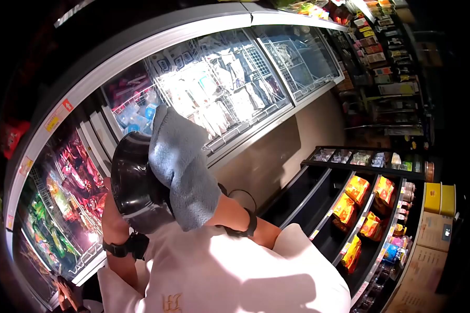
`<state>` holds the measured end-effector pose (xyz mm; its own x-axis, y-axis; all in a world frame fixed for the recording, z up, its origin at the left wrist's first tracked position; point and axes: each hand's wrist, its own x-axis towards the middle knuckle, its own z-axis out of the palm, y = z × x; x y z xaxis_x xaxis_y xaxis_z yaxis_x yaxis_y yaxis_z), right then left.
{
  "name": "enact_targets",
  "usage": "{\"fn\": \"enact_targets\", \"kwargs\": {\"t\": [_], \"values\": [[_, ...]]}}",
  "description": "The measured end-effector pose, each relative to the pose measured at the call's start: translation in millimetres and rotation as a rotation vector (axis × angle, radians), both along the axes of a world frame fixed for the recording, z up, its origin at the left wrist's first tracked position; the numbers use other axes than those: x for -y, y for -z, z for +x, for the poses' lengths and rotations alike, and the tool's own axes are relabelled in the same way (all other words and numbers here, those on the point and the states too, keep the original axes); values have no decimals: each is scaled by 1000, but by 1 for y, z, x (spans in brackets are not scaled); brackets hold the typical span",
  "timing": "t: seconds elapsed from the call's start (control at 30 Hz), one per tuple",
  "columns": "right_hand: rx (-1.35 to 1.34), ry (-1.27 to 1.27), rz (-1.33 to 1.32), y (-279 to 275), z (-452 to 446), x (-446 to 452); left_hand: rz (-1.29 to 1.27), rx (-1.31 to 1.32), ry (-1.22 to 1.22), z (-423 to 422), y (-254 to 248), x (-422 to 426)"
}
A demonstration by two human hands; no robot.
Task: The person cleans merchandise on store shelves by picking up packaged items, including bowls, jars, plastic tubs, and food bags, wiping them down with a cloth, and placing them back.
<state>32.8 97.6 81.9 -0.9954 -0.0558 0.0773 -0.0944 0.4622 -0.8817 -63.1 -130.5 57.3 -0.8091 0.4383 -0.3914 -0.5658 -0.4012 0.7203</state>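
A glossy black bowl (136, 182), tilted on its side, is held in front of the white shirt. My left hand (112, 211), with a black watch at its wrist, grips the bowl's left side; only part of it shows. A grey-blue cloth (180, 161) lies against the bowl's right side and covers my right hand, so its fingers are hidden. My right forearm (235, 214), with a dark wristband, comes out from under the cloth.
Glass-topped freezers (282, 112) with wire baskets of packaged goods curve across the back and left. Dark shelves (326, 198) with orange-yellow packets stand at right, beside cardboard boxes (433, 229). Another hand (65, 295) shows at the lower left.
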Motion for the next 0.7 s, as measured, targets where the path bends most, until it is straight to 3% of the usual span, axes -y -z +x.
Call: {"fn": "enact_targets", "kwargs": {"t": [0.07, 0.27, 0.37, 0.4, 0.47, 0.5, 0.53, 0.63, 0.7], "values": [[-57, -11, -50, -5, 10, 3, 16, -1, 51, 6, -5, 6], [213, -209, 173, -4, 31, 12, 43, -6, 159, 28, -14, 10], [28, -143, 174, 3, 38, 16, 68, 60, 220, 43, -2, 11], [96, -174, 78, -12, 38, 4, 75, 86, 237, 49, 3, 13], [-180, -108, 428, -52, 26, 18, 84, 146, 263, 60, 15, 18], [-185, -105, 423, -41, 26, 21, 84, 169, 268, 63, 24, 19], [-284, -53, 722, -30, 27, 22, 86, 188, 273, 65, 32, 23], [97, -37, 93, -19, 39, 20, 127, 148, 302, 55, 44, 22], [245, -24, -123, -6, 46, 20, 240, -21, 344, 45, 29, 17]]}}
